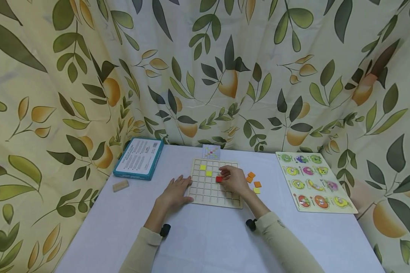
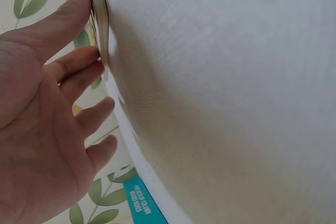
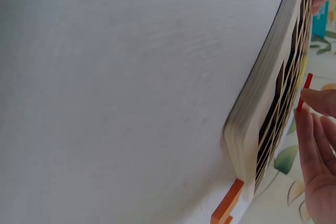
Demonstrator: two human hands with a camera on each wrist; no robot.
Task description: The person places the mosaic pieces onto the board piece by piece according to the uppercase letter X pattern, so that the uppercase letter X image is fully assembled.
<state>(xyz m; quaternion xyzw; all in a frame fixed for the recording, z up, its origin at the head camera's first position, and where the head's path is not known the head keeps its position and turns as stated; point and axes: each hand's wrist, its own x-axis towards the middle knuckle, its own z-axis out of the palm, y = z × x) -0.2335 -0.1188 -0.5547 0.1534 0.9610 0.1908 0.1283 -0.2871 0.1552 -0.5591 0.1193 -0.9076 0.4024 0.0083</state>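
A wooden grid board (image 1: 205, 197) lies flat at the middle of the table. My left hand (image 1: 175, 192) rests at its left edge, thumb and fingers extended; in the left wrist view the thumb and nearest fingers touch the board's side (image 2: 100, 19). Over the right half of the grid, my right hand (image 1: 234, 180) pinches a red square tile (image 1: 219, 179). The right wrist view shows that red tile (image 3: 307, 81) edge-on between thumb and fingertip, above the board (image 3: 252, 114). Two yellow tiles (image 1: 209, 173) sit diagonally in grid cells left of the right hand.
Several loose orange tiles (image 1: 257, 184) and a yellow tile (image 1: 256, 191) lie right of the board. Behind it is a small pattern card (image 1: 211, 151). A teal box (image 1: 139, 157) and a wooden block (image 1: 120, 185) are at left, a fruit-picture board (image 1: 314, 182) at right.
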